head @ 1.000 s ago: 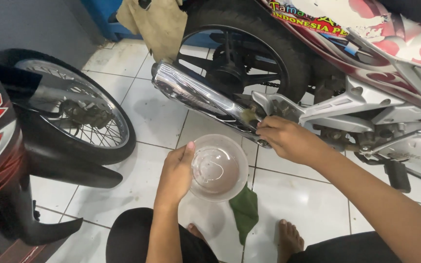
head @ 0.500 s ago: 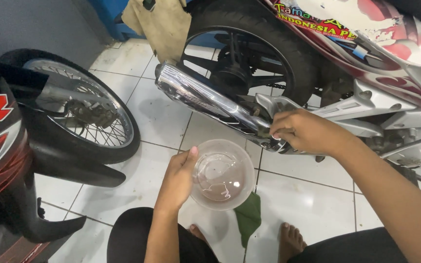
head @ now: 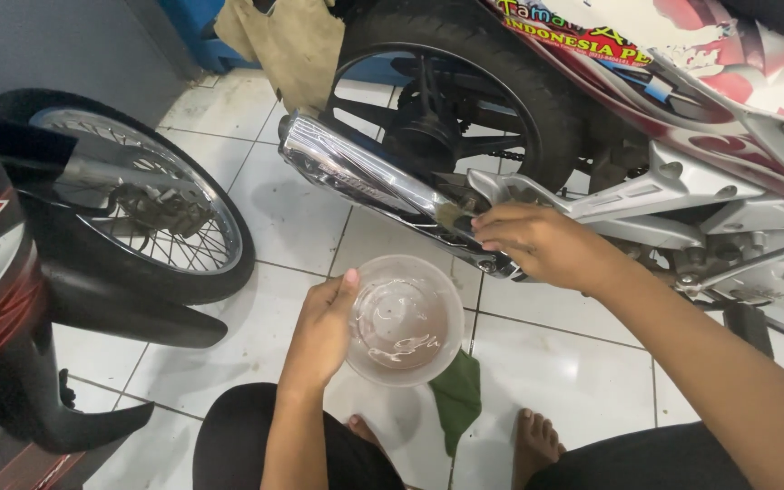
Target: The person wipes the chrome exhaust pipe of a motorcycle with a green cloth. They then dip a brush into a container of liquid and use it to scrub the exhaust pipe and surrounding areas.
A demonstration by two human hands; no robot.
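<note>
Over white tiles (head: 310, 218), the clear plastic bowl (head: 405, 319) looks wet inside.

The person's left hand (head: 319, 331) and right hand (head: 546, 245) are bare, with no gloves, rings or watch showing. Both forearms are uncovered too: no sleeve reaches into view on either arm. The legs are clothed in black fabric, seen at the near edge over the left knee (head: 256, 440) and along the right thigh (head: 673, 458). The feet (head: 537, 445) are bare on the floor, toes showing, without shoes or sandals.
</note>
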